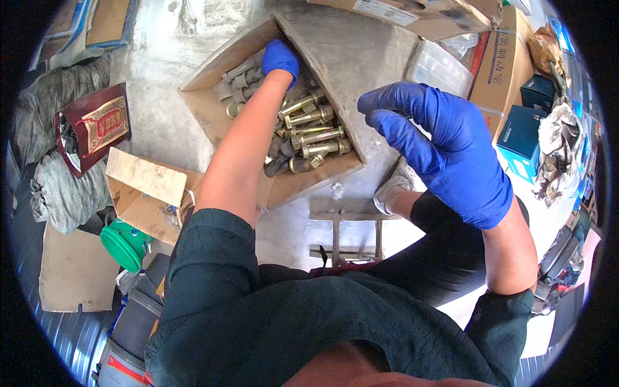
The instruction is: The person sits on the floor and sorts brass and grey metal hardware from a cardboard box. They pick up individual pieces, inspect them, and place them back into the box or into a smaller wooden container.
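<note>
My left hand [281, 60], in a blue glove, reaches into the far corner of an open cardboard box [314, 188]. Its fingers point down out of sight, so a grip on anything cannot be made out. Beside it lie several grey bolts or fittings [240, 82]. Closer to me in the same box are several brass-coloured bolts with hex heads [317, 135], loosely piled. My right hand [445, 145], gloved in blue too, is raised to the right of the box. Its fingers are curved with the thumb a little apart, and nothing shows between them.
Left of the box stand a smaller open carton [145, 205], a dark red bag [97, 132] and a green round tub [126, 247]. A clear plastic bin [440, 69], a tall carton [504, 61] and dark teal boxes [520, 137] stand right. Another carton [425, 18] is at the top.
</note>
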Tool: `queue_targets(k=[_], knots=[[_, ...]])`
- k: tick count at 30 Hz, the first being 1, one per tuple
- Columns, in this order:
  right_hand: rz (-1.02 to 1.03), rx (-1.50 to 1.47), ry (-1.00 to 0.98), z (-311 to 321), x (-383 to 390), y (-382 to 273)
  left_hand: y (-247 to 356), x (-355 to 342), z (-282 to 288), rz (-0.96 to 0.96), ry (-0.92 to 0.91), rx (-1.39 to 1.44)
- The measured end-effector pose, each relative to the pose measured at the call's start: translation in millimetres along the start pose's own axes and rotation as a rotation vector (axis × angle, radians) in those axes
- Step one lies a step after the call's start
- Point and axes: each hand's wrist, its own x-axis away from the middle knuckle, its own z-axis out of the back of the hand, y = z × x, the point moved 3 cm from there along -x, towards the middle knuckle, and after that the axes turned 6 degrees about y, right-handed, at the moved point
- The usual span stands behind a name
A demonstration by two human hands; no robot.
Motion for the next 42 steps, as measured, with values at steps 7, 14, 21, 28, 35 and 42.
queue_targets(k=[7, 14, 21, 28, 35, 42], knots=[[-0.01, -0.011, -0.011, 2, 3, 2, 22, 38, 11, -0.214, 0.051, -0.006], [0.013, 0.043, 0.009, 2, 2, -1, 4, 44, -5, -0.249, 0.053, -0.133], [0.053, -0.011, 0.12, 2, -6, 13, -1, 45, 46, 0.06, -0.092, 0.3], [0.072, 0.092, 0.153, -12, -16, 25, 42, 125, 111, 0.546, -0.264, 1.532], [0.272, 0.131, 0.211, -37, -19, -1, 68, 195, 161, 0.493, -0.236, 1.53], [0.343, 0.141, 0.317, 10, 14, -36, 99, 265, 116, 0.062, -0.509, 0.931]])
